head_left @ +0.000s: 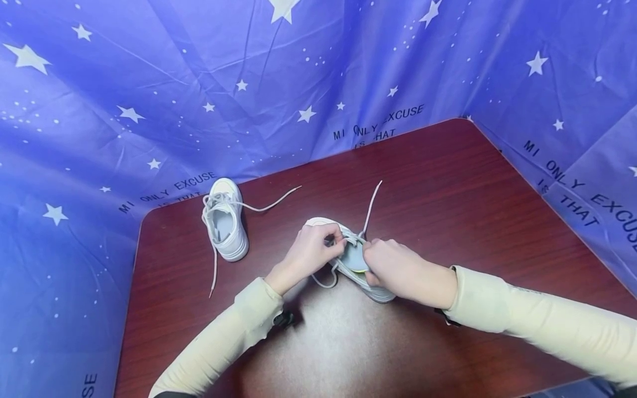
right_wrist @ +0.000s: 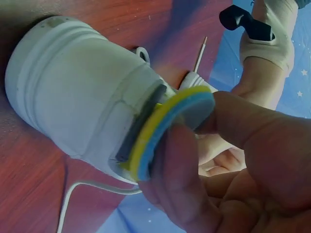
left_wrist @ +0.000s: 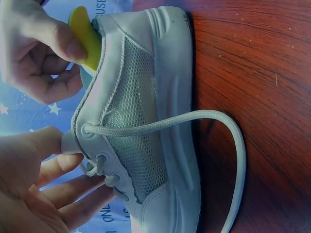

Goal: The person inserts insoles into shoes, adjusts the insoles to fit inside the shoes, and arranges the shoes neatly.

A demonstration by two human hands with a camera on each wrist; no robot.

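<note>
A white sneaker (head_left: 380, 294) with mesh sides (left_wrist: 133, 109) lies on the table under both hands, its lace ends hanging loose. My left hand (head_left: 313, 246) pinches the shoe's tongue (left_wrist: 71, 144) between thumb and forefinger, other fingers spread beside the lacing. At the heel opening, my right hand (head_left: 405, 271) holds an insole (right_wrist: 167, 124) by its heel end, thumb on one face and fingers on the other. The insole has a yellow underside (left_wrist: 83, 36) and a blue-grey upper layer. Its heel end sticks up out of the shoe, while its front part lies inside.
A second white sneaker (head_left: 234, 249) stands at the table's back left, its laces trailing both ways. The reddish-brown wooden table (head_left: 448, 182) has blue star-printed curtain (head_left: 199, 138) along its back and sides. A loose lace (left_wrist: 238, 145) loops out over the tabletop beside the near shoe.
</note>
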